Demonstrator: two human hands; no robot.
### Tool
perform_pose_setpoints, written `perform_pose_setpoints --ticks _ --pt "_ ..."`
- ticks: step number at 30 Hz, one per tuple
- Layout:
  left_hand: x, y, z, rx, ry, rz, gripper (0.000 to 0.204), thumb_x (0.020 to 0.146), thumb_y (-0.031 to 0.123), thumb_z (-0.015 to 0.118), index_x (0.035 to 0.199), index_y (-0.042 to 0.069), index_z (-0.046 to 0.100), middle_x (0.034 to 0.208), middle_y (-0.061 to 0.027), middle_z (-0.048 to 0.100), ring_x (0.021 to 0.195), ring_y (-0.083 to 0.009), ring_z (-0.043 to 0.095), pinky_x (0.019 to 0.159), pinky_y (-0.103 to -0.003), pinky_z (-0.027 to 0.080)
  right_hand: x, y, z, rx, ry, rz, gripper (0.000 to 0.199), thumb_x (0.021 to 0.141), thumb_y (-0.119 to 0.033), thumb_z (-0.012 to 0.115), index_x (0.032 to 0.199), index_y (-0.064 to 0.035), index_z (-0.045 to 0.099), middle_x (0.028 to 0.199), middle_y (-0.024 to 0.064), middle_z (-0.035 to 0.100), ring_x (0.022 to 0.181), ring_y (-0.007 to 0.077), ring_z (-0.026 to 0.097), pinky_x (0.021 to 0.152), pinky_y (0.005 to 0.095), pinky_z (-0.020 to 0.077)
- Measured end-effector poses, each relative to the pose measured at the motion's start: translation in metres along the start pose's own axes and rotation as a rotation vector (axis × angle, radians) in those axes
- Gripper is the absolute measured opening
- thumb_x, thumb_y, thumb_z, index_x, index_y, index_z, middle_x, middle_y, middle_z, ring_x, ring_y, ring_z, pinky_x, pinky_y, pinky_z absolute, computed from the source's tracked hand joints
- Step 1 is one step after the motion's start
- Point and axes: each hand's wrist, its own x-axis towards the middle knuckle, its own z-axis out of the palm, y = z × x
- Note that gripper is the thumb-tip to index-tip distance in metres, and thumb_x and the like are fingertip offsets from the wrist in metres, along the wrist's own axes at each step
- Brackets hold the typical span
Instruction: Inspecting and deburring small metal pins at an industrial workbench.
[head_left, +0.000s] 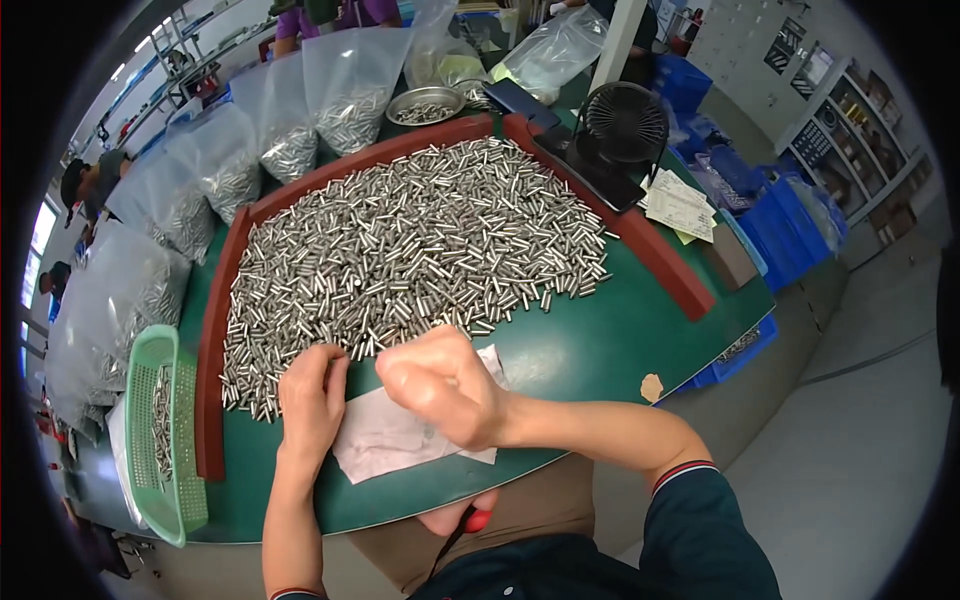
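Note:
A wide heap of short, shiny metal pins point(400, 250) covers much of the green table in front of me. My left hand point(312, 398) is at the near edge of the heap, its fingers curled together and the fingertips beside the pins. What they pinch, if anything, is hidden. Above a pale pink cloth point(385, 440), my right hand point(445, 388) is closed in a fist. Its palm faces out of sight, so its contents cannot be seen. The cloth lies rumpled on the table between my forearms.
Dark red rails point(665, 265) border the heap. A green plastic basket point(168, 500) with some pins stands at the left. Clear bags of pins point(350, 110), a metal bowl point(426, 105), a black fan point(625, 120) and papers point(680, 205) sit beyond. Blue bins point(785, 230) stand right.

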Motion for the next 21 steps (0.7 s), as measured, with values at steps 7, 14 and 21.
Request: perform_pose_setpoints --ticks 7,14,21 --pt "0.002 0.005 0.013 -0.088 0.078 0.029 0.008 0.072 -0.004 0.058 0.076 0.001 0.054 0.060 -0.0088 0.049 0.047 -0.0203 0.045 0.045 -0.031 0.036 0.011 -0.030 -0.078 -0.826 0.061 -0.016 0.007 0.069 0.000 0.058 0.072 -0.0016 0.053 0.057 0.0046 0.053 0.047 0.0111 0.052 0.044 0.0237 0.0403" --pt "0.005 -0.006 0.017 -0.094 0.020 0.053 0.011 0.069 -0.006 0.059 0.075 0.000 0.054 0.063 -0.0102 0.053 0.052 -0.0240 0.050 0.047 -0.032 0.039 0.028 -0.034 -0.209 -1.235 0.302 0.321 0.020 0.073 0.001 0.042 0.086 0.0008 0.056 0.060 0.0053 0.054 0.053 0.0090 0.048 0.050 0.0243 0.0376" --pt "0.013 -0.011 0.022 -0.083 -0.077 0.176 0.017 0.066 -0.006 0.061 0.080 0.001 0.053 0.058 -0.0100 0.046 0.049 -0.0257 0.045 0.043 -0.035 0.035 0.065 -0.011 -0.277 -1.227 0.233 0.334 0.033 0.066 0.002 0.038 0.093 -0.0002 0.056 0.079 0.0111 0.063 0.076 0.0240 0.060 0.072 0.0321 0.0444"
